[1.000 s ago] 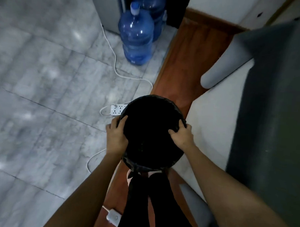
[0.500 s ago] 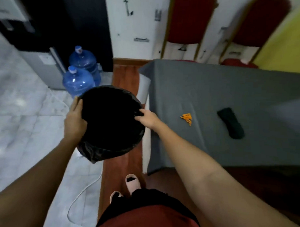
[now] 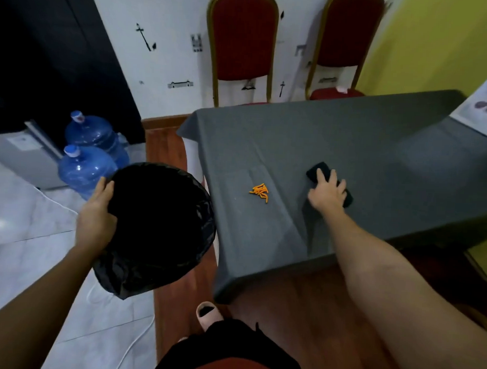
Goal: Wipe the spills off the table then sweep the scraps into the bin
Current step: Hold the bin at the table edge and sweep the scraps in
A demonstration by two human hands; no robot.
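Note:
A round bin (image 3: 163, 225) lined with a black bag hangs off the floor beside the table's left edge, held at its left rim by my left hand (image 3: 96, 220). The table (image 3: 376, 150) wears a grey cloth. A small pile of orange scraps (image 3: 260, 192) lies on it near the left side. To the right of the scraps my right hand (image 3: 327, 193) lies flat, fingers spread, on a dark cloth (image 3: 317, 169), pressing it to the table. Part of the cloth is hidden under the hand.
Two blue water jugs (image 3: 84, 167) stand on the tiled floor behind the bin, beside a grey appliance (image 3: 19, 154). Two red chairs (image 3: 243, 46) stand at the table's far side. A white cable (image 3: 131, 348) runs across the floor. My slippered foot (image 3: 207, 314) is by the table corner.
My right hand let go of the bin's rim and moved right onto the dark cloth on the table. The left hand alone holds the bin, now closer to the table edge.

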